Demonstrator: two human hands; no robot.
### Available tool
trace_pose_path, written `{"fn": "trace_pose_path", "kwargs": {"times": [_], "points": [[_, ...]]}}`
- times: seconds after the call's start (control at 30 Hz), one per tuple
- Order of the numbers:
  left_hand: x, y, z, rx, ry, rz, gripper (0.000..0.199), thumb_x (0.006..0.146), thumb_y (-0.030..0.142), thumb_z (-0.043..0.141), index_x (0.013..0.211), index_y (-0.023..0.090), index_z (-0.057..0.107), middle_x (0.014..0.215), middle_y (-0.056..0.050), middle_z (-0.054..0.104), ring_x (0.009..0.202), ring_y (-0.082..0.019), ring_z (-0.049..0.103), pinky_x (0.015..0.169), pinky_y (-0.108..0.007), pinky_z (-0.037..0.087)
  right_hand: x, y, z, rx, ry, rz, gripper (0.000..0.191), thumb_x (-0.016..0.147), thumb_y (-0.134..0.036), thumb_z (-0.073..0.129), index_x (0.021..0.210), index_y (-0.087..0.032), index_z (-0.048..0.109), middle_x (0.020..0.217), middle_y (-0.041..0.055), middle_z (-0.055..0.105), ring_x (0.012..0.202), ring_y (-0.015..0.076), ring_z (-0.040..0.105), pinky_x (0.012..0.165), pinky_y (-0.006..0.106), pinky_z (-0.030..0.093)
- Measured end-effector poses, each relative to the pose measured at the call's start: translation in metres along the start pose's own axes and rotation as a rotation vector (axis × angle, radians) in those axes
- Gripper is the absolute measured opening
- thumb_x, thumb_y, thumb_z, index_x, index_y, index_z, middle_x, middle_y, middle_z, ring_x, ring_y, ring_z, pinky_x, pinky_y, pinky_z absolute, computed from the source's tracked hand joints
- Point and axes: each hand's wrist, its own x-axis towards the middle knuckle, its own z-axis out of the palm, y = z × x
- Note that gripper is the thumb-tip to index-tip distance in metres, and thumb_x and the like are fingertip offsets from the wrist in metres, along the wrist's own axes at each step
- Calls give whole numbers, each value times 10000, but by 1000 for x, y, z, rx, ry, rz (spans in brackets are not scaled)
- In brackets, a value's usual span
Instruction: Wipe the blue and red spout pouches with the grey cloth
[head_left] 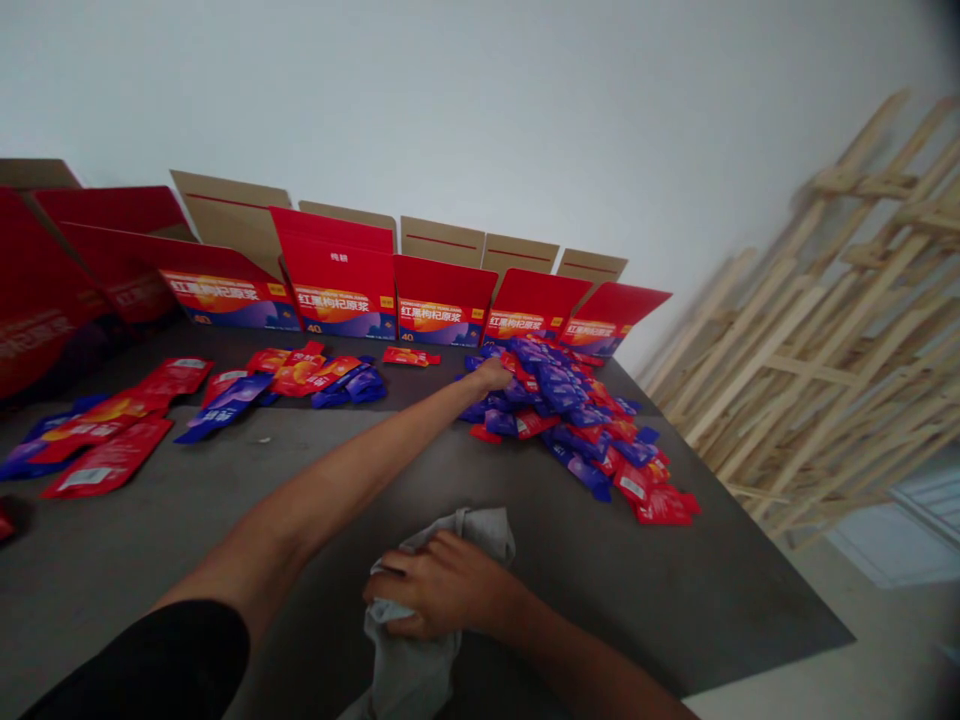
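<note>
Two things lie under the person's hands: a crumpled grey cloth rag (pixel 427 625) and a loose heap of glossy red and violet-blue sachets (pixel 562 410). The left hand (pixel 491 375) reaches forward on a bare forearm from a black sleeve (pixel 135 665) and sits at the far edge of the heap, fingers curled together over the top sachets (whether they pinch one, I cannot tell from this angle). The right hand (pixel 442 585) presses down on the rag, its fingers bunched around a fold, with cloth bulging out on both sides and trailing below the grip. Both rest over a dark grey tabletop (pixel 637 590). Just beyond the left hand, one red sachet (pixel 411 357) lies apart from the heap, and further left of that grip more red and blue sachets (pixel 105 440) sit in scattered groups. Past the left fingertips, a row of opened red cartons (pixel 345 290) with orange and purple printed panels and Chinese lettering stands against a white wall (pixel 375 90). Well right of the heap, pale wooden frames (pixel 810 330) lean together beyond the table.
</note>
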Motion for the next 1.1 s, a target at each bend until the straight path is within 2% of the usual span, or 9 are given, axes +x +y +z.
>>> {"fn": "trace_pose_path", "kwargs": {"times": [0.2,0.3,0.4,0.5,0.7,0.87,0.97,1.03,1.1], "points": [[-33,-11,-33,102,77,47,233,906,299,615,1078,144,637,1028,-57,662,847,-168,640,745,-334,551,-2,0,-2,-7,4,6,389,935,-521,533,1241,-282,513,1117,-12,659,759,163,611,636,284,374],[-67,-27,-62,107,126,112,76,799,155,676,871,144,697,724,-9,649,646,-116,561,622,-221,462,-4,1,-1,-4,0,6,377,939,-519,529,1233,-283,518,1088,-14,659,750,164,605,631,282,365],[-111,-49,-92,126,145,153,52,724,117,674,721,156,708,591,12,614,571,-112,508,566,-199,388,-4,1,0,20,-8,4,361,939,-506,537,1223,-282,526,1076,-18,657,743,163,602,625,279,360],[-161,-69,-117,160,163,162,52,716,162,674,701,174,723,562,10,602,544,-124,487,559,-207,371,-4,1,0,64,-23,28,350,922,-499,568,1200,-286,551,1066,-22,658,769,167,609,652,275,373],[-252,-83,-158,327,195,182,168,833,298,597,769,245,744,790,-33,701,738,-198,608,756,-266,450,-5,0,-5,138,-72,81,354,902,-442,616,1214,-282,572,1102,-8,658,827,171,623,719,274,398],[-279,-90,-219,716,480,233,198,827,332,584,969,241,687,944,-91,649,971,-307,587,941,-406,418,-6,1,-3,154,-75,98,335,894,-411,624,1198,-277,581,1122,-8,661,864,177,629,735,279,406],[-280,-101,-260,954,744,126,470,728,298,663,1171,175,566,1094,-152,586,1168,-443,463,994,-570,340,-6,2,-1,151,-63,102,321,893,-398,624,1187,-275,580,1118,-16,662,882,178,629,748,279,404],[-280,-110,-282,964,838,59,525,663,262,696,1151,158,534,1045,-140,586,1195,-481,429,986,-602,325,-6,2,1,150,-61,108,320,892,-395,623,1185,-273,581,1118,-18,662,889,175,628,759,279,402],[-280,-116,-298,858,871,46,406,647,246,696,1018,178,544,934,-94,598,1175,-452,459,974,-536,354,-5,2,1,153,-60,108,323,889,-397,623,1185,-274,581,1119,-20,662,887,171,627,759,277,399]]}}
